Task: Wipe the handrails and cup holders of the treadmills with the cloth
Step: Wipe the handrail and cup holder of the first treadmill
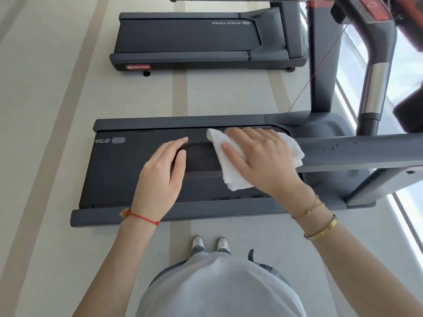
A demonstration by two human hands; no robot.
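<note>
Right hand (263, 161) flat on white cloth (231, 175) atop handrail (357, 152); left hand (162, 172) open, "STAR TRAC" treadmill (206, 37) beyond.

There were two treadmills: a near one (142, 170) and a far one (183, 35). There was one white cloth (231, 170). Two hands were in view, the left hand (160, 175) and the right hand (263, 161). There were one red string bracelet (143, 217), two gold bracelets (320, 229) and two shoes (210, 244).
</note>
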